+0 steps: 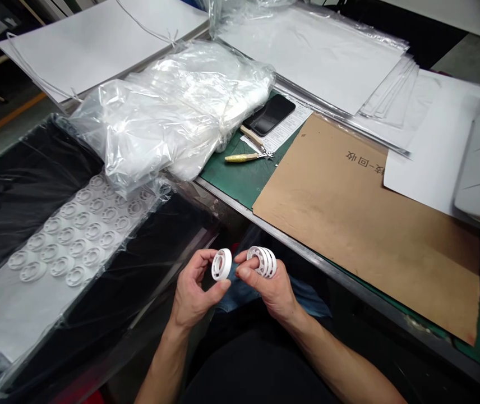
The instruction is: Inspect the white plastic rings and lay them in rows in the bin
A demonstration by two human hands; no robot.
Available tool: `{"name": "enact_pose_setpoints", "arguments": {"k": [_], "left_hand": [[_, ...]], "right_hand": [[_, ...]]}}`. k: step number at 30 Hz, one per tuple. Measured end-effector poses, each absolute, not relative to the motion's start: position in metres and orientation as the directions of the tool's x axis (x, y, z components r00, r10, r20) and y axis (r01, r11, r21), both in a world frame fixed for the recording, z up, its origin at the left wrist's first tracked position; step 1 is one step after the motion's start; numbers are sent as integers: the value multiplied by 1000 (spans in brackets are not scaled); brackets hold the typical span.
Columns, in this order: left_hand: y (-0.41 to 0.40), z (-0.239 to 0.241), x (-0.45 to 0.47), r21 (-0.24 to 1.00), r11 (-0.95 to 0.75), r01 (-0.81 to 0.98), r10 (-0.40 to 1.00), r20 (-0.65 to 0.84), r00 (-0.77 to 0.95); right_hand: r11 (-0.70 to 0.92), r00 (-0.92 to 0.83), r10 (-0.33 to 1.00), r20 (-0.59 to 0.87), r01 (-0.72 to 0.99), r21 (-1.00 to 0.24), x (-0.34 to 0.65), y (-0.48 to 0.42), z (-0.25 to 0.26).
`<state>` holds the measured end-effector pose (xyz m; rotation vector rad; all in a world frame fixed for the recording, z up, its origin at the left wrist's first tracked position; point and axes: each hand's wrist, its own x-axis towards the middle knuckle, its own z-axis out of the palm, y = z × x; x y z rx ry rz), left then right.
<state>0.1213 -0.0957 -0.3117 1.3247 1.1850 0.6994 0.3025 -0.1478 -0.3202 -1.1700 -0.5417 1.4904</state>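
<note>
Between thumb and fingers, my left hand (193, 287) grips one white plastic ring (222, 265), tilted so its open centre shows. Just to the right, my right hand (274, 287) is closed around a short stack of white plastic rings (267, 261), with a finger through their centres. A small gap separates the single ring from the stack. Both hands are in front of my lap, below the table edge. To the left, several similar white rings (67, 234) lie in rows on a white sheet (17, 311), partly beneath clear plastic.
Across the green table (231, 178) lie a brown cardboard sheet (366, 224), cutting pliers (252, 148) and a black phone (270, 114) on printed paper. A bulky clear plastic bundle (172, 106) sits at its left end. White sheets (319, 56) are stacked behind.
</note>
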Motion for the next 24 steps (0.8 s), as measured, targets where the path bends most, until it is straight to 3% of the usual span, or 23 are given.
{"name": "enact_pose_setpoints", "arguments": {"k": [11, 24], "left_hand": [[-99, -311, 125, 900, 20, 434, 926, -181, 332], [-97, -317, 117, 923, 111, 370, 910, -244, 335]], "right_hand": [[-272, 114, 929, -353, -439, -856, 300, -145, -312], [-257, 204, 910, -362, -409, -876, 301, -147, -324]]}}
